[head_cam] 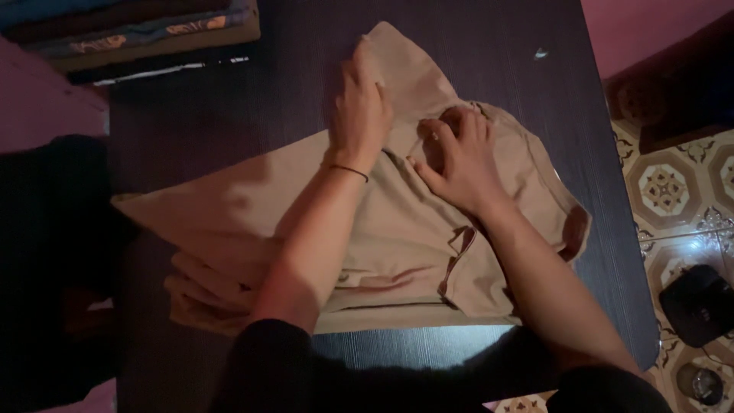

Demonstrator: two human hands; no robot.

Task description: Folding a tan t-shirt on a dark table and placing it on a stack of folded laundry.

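- a beige garment (397, 237) is spread flat across the dark tabletop (191, 115), its long axis running from the lower left edge of the tabletop up toward the far right, where a folded part ends in a point.
- the left hand (359, 115) is laid palm down on that folded upper part of the garment, fingers together and pressed flat, nothing gripped.
- the right hand (455, 157) is rested just beside it, a little nearer the garment's middle, fingers spread over the bunched collar area; whether cloth is pinched under the fingertips cannot be told.
- both hands are set close together, near the far end of the garment; the loose lower-left end lies well apart from them.
- beyond the garment's far left corner, a stack of folded cloth (138, 34) is seen at the tabletop's edge.
- to the right of the garment, off the tabletop, patterned floor tiles (665, 187) are seen.
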